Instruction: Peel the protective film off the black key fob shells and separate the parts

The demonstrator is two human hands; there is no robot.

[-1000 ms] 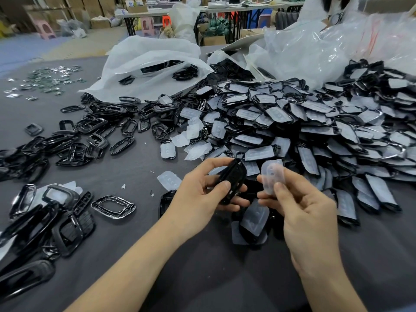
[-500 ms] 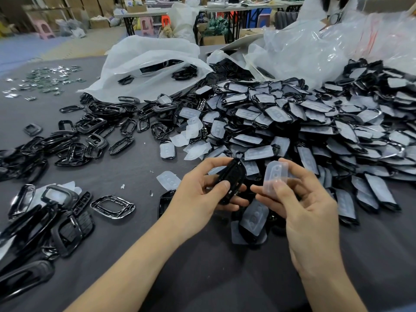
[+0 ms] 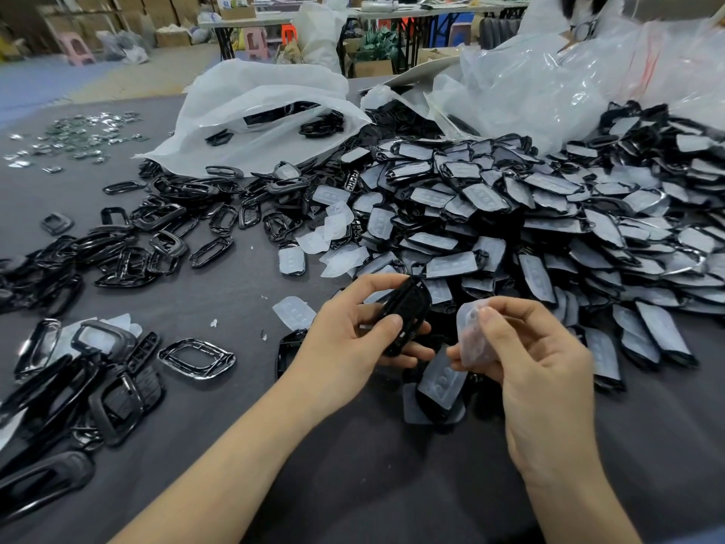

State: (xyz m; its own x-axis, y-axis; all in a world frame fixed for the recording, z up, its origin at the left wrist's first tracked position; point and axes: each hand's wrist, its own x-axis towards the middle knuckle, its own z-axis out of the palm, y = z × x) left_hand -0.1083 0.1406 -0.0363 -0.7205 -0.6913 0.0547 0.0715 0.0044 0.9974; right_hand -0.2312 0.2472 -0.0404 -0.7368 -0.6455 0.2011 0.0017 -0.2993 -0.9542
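My left hand (image 3: 349, 339) grips a bare black key fob shell (image 3: 408, 312) between thumb and fingers, held on edge above the table. My right hand (image 3: 537, 367) pinches a translucent white protective film (image 3: 472, 335) just right of that shell, apart from it. A large heap of film-covered shells (image 3: 549, 229) fills the table's right half. One filmed shell (image 3: 441, 386) lies flat directly below my hands. Loose peeled films (image 3: 333, 237) lie scattered near the heap's left edge.
Black frames and rings (image 3: 149, 245) lie at the left, with more black parts (image 3: 78, 390) by the near left edge. A white plastic bag (image 3: 259, 111) lies at the back, clear bags (image 3: 549, 84) at the back right. The grey table (image 3: 372, 484) is bare near me.
My right hand has lowered the peeled film and drawn it slightly toward me. My left hand keeps the black shell in about the same spot.
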